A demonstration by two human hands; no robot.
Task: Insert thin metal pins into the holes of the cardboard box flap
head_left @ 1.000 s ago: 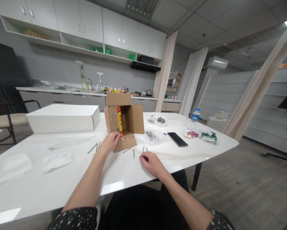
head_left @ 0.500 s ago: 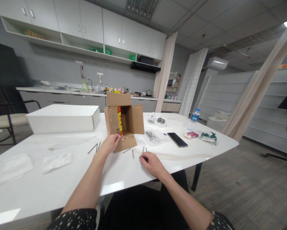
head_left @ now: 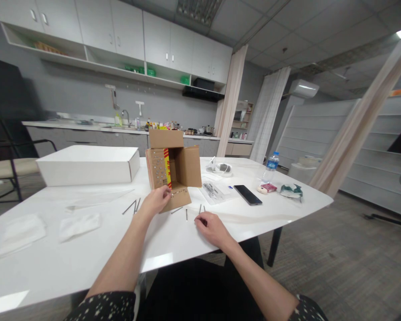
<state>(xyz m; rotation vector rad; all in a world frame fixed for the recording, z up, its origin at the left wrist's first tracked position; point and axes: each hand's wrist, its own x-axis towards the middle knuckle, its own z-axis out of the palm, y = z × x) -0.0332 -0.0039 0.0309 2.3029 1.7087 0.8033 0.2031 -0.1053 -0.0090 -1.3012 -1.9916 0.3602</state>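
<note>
**Hands at an open cardboard box on a white worktop**

Seen from a head-worn camera: left hand (head_left: 156, 201) stretched forward on a nearly straight forearm, fingers curled onto the lower front edge of a small cardboard box (head_left: 173, 171), thumb side against the panel marked with a red and yellow strip. Box lying on its side near the middle of the worktop (head_left: 86, 254), open toward the camera, one flap raised, one folded down onto the surface, one swung out to the right. Right hand (head_left: 211, 226) lying low on the worktop just right of the box, wrist down, fingers bent inward with tips drawn together near the surface; whether pinching one of the nails cannot be told. Several thin dark nails (head_left: 186, 215) scattered between the two hands and more (head_left: 130, 206) left of the left wrist. Both forearms bare, spotted dark sleeves at the elbows. Further back, a flat white box (head_left: 88, 164) to the left; a black phone (head_left: 248, 194) and a water bottle (head_left: 270, 166) to the right, well apart from the hands. Clear plastic bags (head_left: 80, 224) at the near left.
</note>
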